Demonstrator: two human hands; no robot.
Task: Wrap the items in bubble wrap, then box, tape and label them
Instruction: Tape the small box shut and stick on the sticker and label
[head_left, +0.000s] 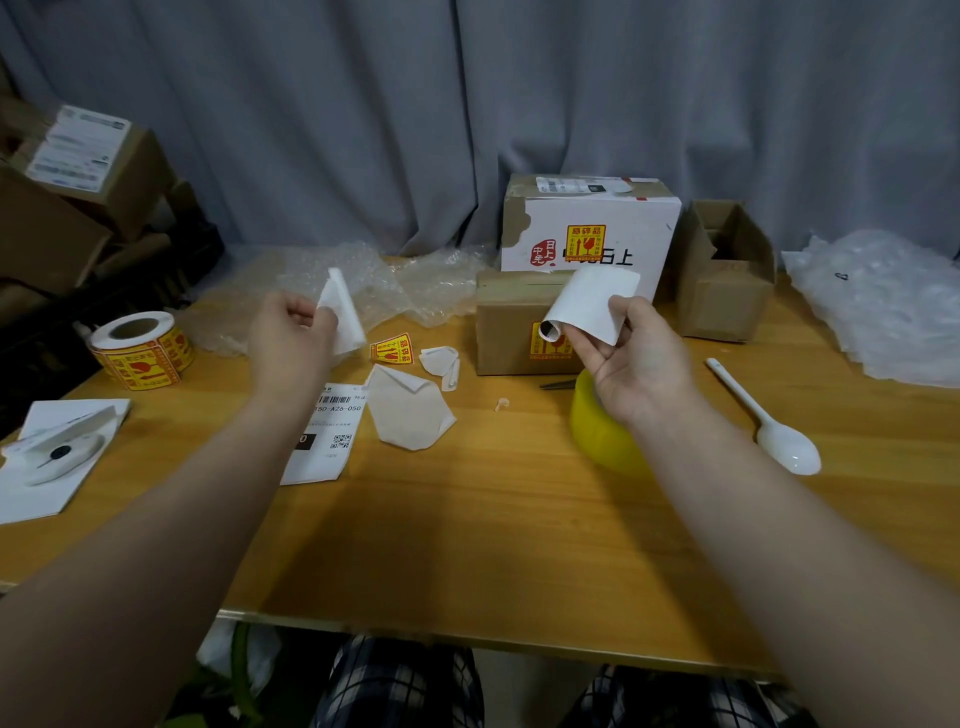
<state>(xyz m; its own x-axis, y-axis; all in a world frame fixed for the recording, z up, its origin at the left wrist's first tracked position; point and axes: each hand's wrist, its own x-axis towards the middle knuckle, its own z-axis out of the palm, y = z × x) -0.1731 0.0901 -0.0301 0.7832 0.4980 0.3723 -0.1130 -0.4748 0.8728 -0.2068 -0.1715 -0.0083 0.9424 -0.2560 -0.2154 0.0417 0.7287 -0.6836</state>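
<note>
Left hand (291, 338) pinches a folded white paper sheet (343, 317) between curled fingers. Right hand (641, 358) pinches a curled white label (592, 304) above the bench (493, 519). The 2 hands are well apart.

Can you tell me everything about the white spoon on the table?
The spoon is plain white and shiny, and looks like ceramic or plastic. It has a long thin handle and an oval bowl. It lies flat on the wooden table, with the bowl nearer the person and its hollow side seemingly up. The handle points away and to the left. It sits to the right of the yellow tape roll, apart from it. Only the table touches it.
</note>
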